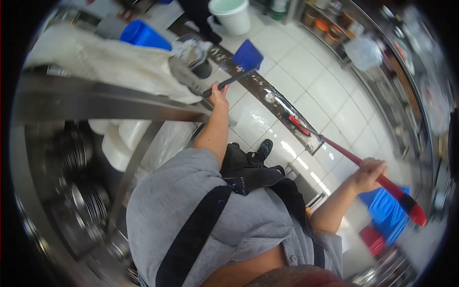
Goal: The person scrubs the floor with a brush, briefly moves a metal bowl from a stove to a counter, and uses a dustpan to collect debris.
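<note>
My left hand [219, 94] is closed around the dark handle of a blue dustpan-like scoop [247, 56], whose blade hangs over the edge of a dark floor channel [253, 88]. My right hand [368, 175] grips the long red handle of a cleaning tool [344, 152]. Its narrow red head [299, 125] lies over the lower end of the channel. The kind of head is blurred. Wet, pale bits of debris show along the channel. A dark shoe [264, 149] of mine stands on the tiles beside it.
White wet floor tiles [306, 71] surround the channel. A white bucket [231, 16] stands at its far end, near another person's dark-clad leg [201, 19]. Steel shelving [330, 43] lines the right. At left is a metal counter [95, 103]; a blue container [145, 35] sits beyond.
</note>
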A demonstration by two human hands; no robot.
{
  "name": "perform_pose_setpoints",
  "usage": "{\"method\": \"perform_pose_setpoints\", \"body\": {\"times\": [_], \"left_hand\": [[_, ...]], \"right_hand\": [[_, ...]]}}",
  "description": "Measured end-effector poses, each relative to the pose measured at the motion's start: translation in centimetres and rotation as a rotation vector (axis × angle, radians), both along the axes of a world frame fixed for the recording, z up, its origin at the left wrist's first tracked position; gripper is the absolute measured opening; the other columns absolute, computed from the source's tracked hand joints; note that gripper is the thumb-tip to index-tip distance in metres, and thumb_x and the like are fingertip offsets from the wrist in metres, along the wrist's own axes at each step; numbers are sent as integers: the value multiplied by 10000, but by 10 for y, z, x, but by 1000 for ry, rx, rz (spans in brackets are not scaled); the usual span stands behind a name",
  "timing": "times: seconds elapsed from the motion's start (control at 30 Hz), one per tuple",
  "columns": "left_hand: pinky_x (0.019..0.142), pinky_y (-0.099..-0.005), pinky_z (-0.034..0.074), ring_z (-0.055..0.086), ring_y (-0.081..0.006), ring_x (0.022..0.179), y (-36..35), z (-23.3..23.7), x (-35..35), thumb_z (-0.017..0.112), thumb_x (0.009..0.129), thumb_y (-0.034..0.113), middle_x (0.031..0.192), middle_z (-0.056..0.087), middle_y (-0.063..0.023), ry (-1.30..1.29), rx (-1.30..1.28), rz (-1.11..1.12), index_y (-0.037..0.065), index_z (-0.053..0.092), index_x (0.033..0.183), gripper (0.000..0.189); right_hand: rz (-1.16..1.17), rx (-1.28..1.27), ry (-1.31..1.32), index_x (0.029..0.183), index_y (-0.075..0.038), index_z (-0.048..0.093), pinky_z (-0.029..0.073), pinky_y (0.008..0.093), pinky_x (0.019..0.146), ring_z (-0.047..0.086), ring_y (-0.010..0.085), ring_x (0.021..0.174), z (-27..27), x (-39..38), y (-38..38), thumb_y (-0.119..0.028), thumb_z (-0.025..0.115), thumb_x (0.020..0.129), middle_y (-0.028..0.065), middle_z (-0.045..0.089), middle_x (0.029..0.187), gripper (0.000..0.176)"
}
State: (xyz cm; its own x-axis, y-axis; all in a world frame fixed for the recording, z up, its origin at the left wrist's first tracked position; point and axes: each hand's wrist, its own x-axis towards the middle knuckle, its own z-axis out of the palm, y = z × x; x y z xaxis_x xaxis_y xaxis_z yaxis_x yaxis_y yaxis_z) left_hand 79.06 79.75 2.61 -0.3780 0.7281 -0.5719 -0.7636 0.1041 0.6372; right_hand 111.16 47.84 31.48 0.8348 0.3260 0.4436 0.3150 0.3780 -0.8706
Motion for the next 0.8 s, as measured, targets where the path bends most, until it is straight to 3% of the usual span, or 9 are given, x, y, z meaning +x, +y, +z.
{"method": "perform_pose_setpoints", "body": {"times": [0.1, 0.23, 0.3, 0.4, 0.53, 0.67, 0.73, 0.8], "left_hand": [[575, -333, 603, 597, -271, 771, -20, 5, 26, 672, 760, 55, 898, 551, -145, 227, -45, -365, -5, 518, 923, 232], [523, -307, 577, 582, -228, 755, -52, -33, 60, 721, 720, 64, 930, 568, -132, 536, -15, -758, 0, 565, 894, 243], [486, -281, 525, 583, -204, 695, -69, -47, 74, 730, 714, 69, 835, 598, -110, 640, 8, -899, 14, 596, 847, 196], [529, -301, 563, 597, -194, 734, -95, -54, 72, 716, 723, 71, 862, 594, -85, 782, 33, -1233, 36, 582, 845, 184], [514, -282, 518, 586, -162, 610, -120, -75, 52, 732, 687, 123, 740, 615, -66, 950, 264, -1424, 52, 620, 760, 152], [521, -279, 496, 581, -144, 588, -154, -75, 35, 732, 694, 156, 698, 621, -53, 1166, 458, -1662, 62, 639, 743, 141], [748, -354, 491, 649, -235, 787, -174, -66, 21, 733, 679, 262, 797, 679, -93, 1256, 553, -1966, 81, 657, 787, 224], [746, -355, 492, 649, -237, 783, -199, -49, 7, 733, 679, 273, 794, 677, -95, 1263, 751, -2090, 84, 655, 798, 237]], "right_hand": [[-72, 74, -37, 617, -76, 351, 244, 256, 384, 279, 105, 398, 9, -60, -39, -147, 438, 950, 18, 333, 494, 352], [-106, 172, -115, 642, -75, 374, 237, 250, 386, 294, 101, 422, 39, -141, -95, -245, 507, 942, 5, 354, 536, 369], [-276, 132, -139, 647, -71, 384, 254, 253, 378, 309, 103, 408, 49, -187, -115, -298, 537, 926, 3, 358, 521, 391], [-278, 199, -155, 646, -58, 400, 279, 253, 359, 328, 101, 370, 51, -259, -141, -295, 565, 912, 1, 359, 474, 392], [-402, 185, -123, 610, -56, 385, 276, 241, 341, 329, 93, 358, 67, -344, -169, -297, 579, 906, 4, 365, 465, 428], [-528, 170, -76, 578, -64, 372, 274, 239, 339, 324, 90, 338, 78, -419, -214, -308, 580, 906, -4, 356, 450, 459], [-622, 159, -53, 578, -63, 376, 274, 237, 341, 326, 90, 339, 80, -458, -233, -312, 580, 905, -6, 355, 447, 459], [-703, 139, -38, 584, -61, 386, 274, 230, 344, 321, 84, 341, 78, -498, -250, -296, 572, 910, -1, 364, 452, 443]]}}
